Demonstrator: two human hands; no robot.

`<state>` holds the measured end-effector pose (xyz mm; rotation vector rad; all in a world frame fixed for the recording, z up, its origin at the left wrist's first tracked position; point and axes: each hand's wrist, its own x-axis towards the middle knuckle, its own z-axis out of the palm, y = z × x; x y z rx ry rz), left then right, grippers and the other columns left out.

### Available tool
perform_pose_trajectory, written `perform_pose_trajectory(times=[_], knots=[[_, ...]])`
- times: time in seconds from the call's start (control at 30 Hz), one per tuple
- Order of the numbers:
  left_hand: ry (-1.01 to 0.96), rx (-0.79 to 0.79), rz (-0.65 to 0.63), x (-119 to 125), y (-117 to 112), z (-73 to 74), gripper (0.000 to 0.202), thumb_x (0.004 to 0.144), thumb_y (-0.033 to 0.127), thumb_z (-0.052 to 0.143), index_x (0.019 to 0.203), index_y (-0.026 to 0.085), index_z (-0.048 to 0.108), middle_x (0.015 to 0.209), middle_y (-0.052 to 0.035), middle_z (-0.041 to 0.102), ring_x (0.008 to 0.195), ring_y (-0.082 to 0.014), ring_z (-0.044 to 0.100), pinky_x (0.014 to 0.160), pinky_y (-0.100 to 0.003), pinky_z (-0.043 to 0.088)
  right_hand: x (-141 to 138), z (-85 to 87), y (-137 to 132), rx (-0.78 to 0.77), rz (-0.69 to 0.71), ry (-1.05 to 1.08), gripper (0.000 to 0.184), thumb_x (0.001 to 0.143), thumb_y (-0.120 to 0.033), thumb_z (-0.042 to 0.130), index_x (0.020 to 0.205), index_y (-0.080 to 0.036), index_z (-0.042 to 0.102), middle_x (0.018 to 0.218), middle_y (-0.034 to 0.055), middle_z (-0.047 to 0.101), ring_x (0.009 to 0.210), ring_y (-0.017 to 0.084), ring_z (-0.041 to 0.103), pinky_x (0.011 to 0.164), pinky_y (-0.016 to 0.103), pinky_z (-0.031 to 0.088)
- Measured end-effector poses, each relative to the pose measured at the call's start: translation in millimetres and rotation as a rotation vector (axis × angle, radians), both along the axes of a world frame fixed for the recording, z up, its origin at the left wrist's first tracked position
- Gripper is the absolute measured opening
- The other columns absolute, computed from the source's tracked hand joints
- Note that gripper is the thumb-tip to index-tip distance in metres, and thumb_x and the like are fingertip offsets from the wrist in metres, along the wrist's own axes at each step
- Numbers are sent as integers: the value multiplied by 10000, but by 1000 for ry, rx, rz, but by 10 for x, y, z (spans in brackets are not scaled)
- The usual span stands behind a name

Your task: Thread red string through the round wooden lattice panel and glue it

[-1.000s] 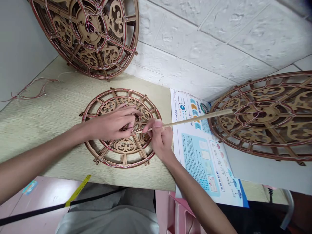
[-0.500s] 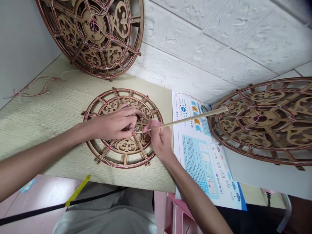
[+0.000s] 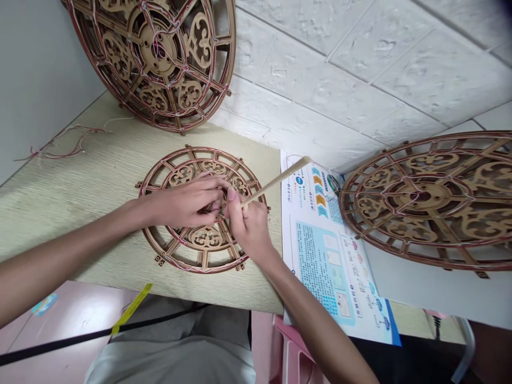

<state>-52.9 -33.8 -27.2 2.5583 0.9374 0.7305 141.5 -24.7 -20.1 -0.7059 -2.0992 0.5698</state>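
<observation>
A round bronze-coloured openwork frame (image 3: 205,238), with red and white wires running along its rings, lies flat on the wooden table. My left hand (image 3: 191,200) rests over its centre with the fingers bent inward and the thumb near them; whatever is between the fingertips is hidden. Closed round a thin wooden chopstick (image 3: 280,179), my right hand (image 3: 251,226) is at the right of the frame's centre. The stick slants up and to the right out of the fist, its lower end hidden by the fingers. Both hands' fingertips meet above the hub.
A larger wired frame (image 3: 163,58) leans at the back left, and another (image 3: 424,198) stands at the right. A printed sheet (image 3: 316,256) lies beside my right arm. Loose wires (image 3: 76,146) are at the table's left. White brick-patterned wall (image 3: 304,80) closes the back.
My right hand has moved left, up against my left fingers. The chopstick's free end has swung leftward and up and now points more steeply. My left hand stays over the centre.
</observation>
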Motion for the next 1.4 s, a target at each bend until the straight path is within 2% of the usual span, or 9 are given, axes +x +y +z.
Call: perform_pose_trajectory(times=[0.13,0.23,0.33,0.47,0.7,0.87,0.97,1.13,1.4], knots=[[3,-22,-6,-15,-13,10,133,964,193,480,836,178,508,1188,-147,607,1326,-265,522,1165,-435,388,33,-35,-43,3,-168,152,506,1098,-280,337,625,-190,495,473,-37,442,400,80,396,425,248,279],[-2,-23,-7,-17,-19,18,130,971,189,475,844,181,499,1162,-140,601,1347,-258,503,1157,-427,385,49,-25,-67,9,-246,153,561,1112,-339,309,615,-185,517,474,-29,448,423,83,429,444,246,296],[9,-33,-1,-9,-19,29,147,973,198,469,830,182,497,1122,-128,602,1274,-255,533,1138,-430,397,50,-22,-65,36,-216,103,603,1115,-382,283,600,-181,523,476,-20,458,426,85,440,452,247,314],[15,-36,8,0,-16,31,162,971,197,450,818,179,498,1109,-123,588,1210,-256,541,1122,-438,407,45,-34,-41,29,-156,46,565,1109,-344,298,628,-176,542,465,-35,436,384,79,388,440,251,300],[11,-26,-3,8,-15,22,161,960,191,425,814,179,493,1008,-103,560,1133,-247,561,1110,-460,415,58,-38,-43,14,-128,-2,492,1091,-292,330,657,-180,533,503,-28,452,437,94,430,493,261,334],[16,-29,-1,9,-16,35,163,966,199,443,813,187,497,996,-96,570,1183,-237,550,1116,-434,415,87,-25,-42,-95,-69,-47,476,1093,-306,342,681,-182,544,477,-47,372,421,90,353,465,263,285],[6,-10,-9,1,-14,22,144,967,189,450,834,183,504,1042,-116,583,1250,-236,533,1132,-420,404,82,-31,-32,-54,-56,-39,487,1092,-313,336,667,-183,534,485,-35,409,434,93,389,466,263,295],[7,-15,-23,-15,-11,7,148,970,179,455,823,188,472,1114,-125,604,1333,-238,508,1165,-424,372,63,-37,-32,9,-136,51,531,1090,-285,309,629,-176,548,480,-30,444,404,84,381,469,256,315],[17,-7,-11,-7,3,18,173,983,210,443,817,184,484,1016,-107,596,1229,-243,557,1157,-449,386,49,-38,-19,-17,-62,47,468,1063,-219,365,629,-177,535,539,-24,515,452,88,458,511,245,360]])
